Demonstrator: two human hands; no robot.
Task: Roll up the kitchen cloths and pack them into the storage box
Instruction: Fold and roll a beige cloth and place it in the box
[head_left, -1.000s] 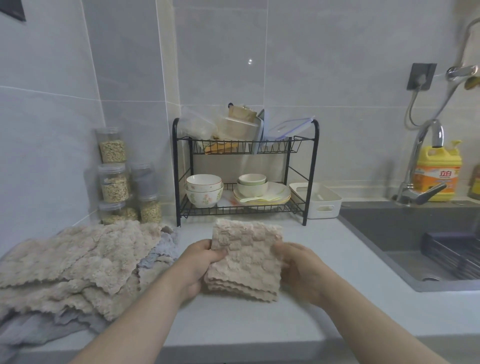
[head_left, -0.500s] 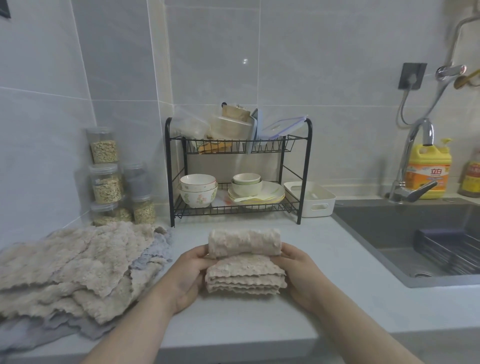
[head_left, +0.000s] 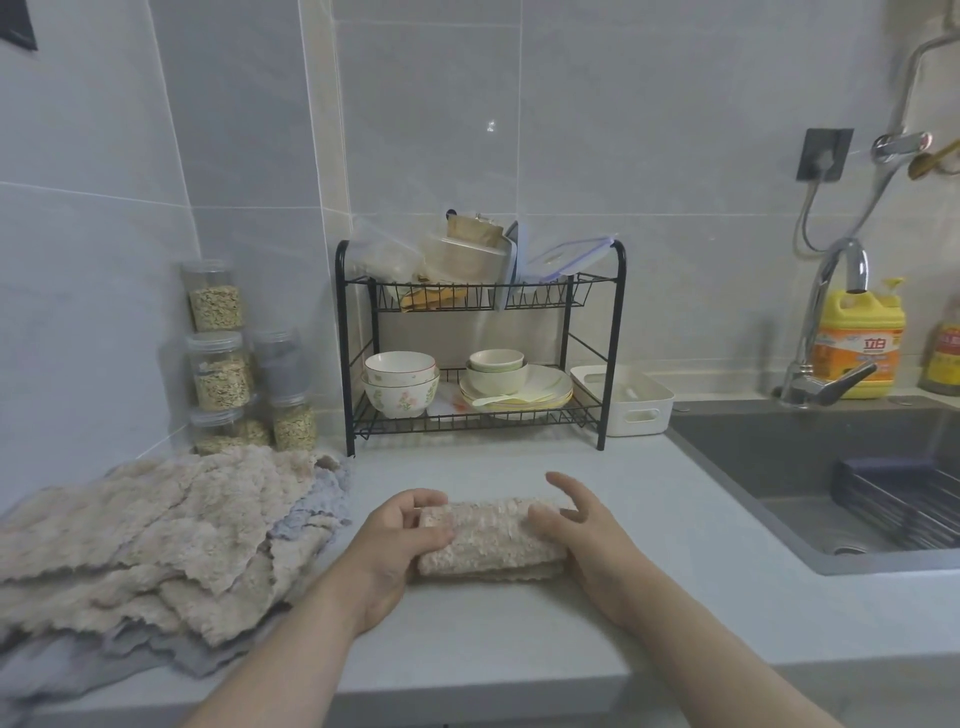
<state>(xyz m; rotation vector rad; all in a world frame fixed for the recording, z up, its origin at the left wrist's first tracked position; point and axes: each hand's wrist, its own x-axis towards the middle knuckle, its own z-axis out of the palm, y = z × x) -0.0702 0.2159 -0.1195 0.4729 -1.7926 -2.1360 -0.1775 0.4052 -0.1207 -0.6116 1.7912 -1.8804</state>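
Head view: a beige cloth (head_left: 491, 535) lies almost rolled on the countertop (head_left: 519, 629), clasped by the left hand (head_left: 400, 545) and steadied by the right hand (head_left: 584, 543), fingers spread. The cloth pile (head_left: 156, 530) is unrolled and the storage box (head_left: 636, 413) apparently unpacked.

Roll: beige fluffy rolled cloth (head_left: 493, 538), lying on grey countertop (head_left: 519, 629)
Left hand (head_left: 400, 540): grips roll's left end
Right hand (head_left: 587, 540): fingers spread, touching right end

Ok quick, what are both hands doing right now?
Left hand: curled round the left end of the rolled cloth, holding it.
Right hand: open, fingers spread, resting against the roll's right end.
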